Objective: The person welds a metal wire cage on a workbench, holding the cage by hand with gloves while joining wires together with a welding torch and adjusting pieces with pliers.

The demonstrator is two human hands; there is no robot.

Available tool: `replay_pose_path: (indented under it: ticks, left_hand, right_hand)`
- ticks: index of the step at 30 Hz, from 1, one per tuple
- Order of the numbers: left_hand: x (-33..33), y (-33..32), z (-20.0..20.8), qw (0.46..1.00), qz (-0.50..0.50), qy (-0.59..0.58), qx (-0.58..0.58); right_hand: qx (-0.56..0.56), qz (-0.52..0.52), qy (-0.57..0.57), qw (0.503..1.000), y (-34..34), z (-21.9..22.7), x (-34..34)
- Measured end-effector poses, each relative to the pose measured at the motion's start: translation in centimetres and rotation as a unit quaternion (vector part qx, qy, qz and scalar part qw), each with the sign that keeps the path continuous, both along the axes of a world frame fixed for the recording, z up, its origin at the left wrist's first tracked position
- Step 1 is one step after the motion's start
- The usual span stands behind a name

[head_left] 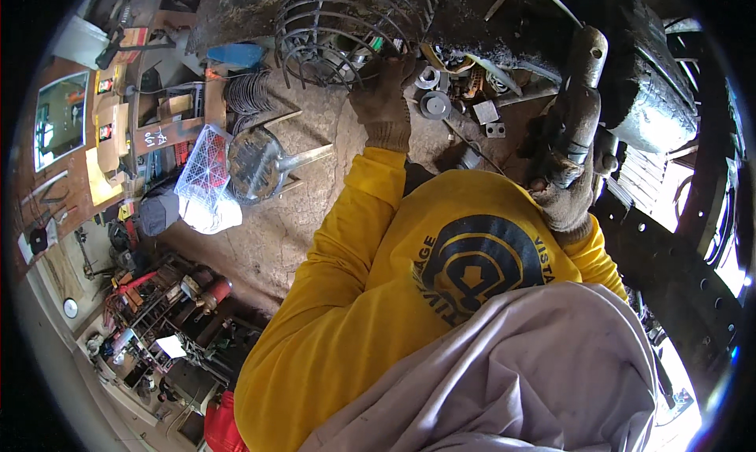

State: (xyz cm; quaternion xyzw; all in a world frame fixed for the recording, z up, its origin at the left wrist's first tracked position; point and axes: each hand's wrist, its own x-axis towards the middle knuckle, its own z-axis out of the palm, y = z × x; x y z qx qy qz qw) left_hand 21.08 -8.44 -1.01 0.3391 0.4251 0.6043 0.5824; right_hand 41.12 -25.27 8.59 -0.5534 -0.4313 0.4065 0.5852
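My left hand (384,94), in a worn brown glove, reaches forward to a rounded cage of bent metal rods (315,31). Its fingers are closed at the cage's near edge, and the fingertips are partly hidden. On the right, my gloved right hand (568,201) is closed around the lower end of a thick grey metal piece (584,98), which stands up like a pipe with a hole near its top. Much of that grip is in shadow.
Between my hands lie small metal parts and a round grey disc (435,105). To the left are a round-topped stool (257,165), a coil of wire (248,94) and a white plastic crate (206,164). Heavy dark metalwork (669,231) stands close on the right.
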Motion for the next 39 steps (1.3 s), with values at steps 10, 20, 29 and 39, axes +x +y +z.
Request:
replay_pose_path:
  ticks: [10, 20, 29, 39]
  left_hand:
    - [-1.5, -1.4, -1.3, 0.946, -0.194, 0.253, 0.065]
    - [-4.1, -2.2, 8.9, 0.803, -0.461, 0.369, 0.082]
    - [-1.7, 8.5, 19.2, 0.384, -0.261, 0.581, 0.668]
    - [-0.5, 29.0, 19.0, 0.421, -0.367, 0.71, 0.429]
  right_hand:
    - [-0.014, -0.053, 0.0, 0.999, -0.3, 0.4, -1.0]
    - [0.035, -0.089, -0.042, 0.995, 1.7, 4.0, -2.0]
    - [0.143, -0.21, 0.074, 0.964, 5.0, 9.0, 0.3]
    - [0.177, -0.288, -0.028, 0.941, 5.5, 10.4, 2.9]
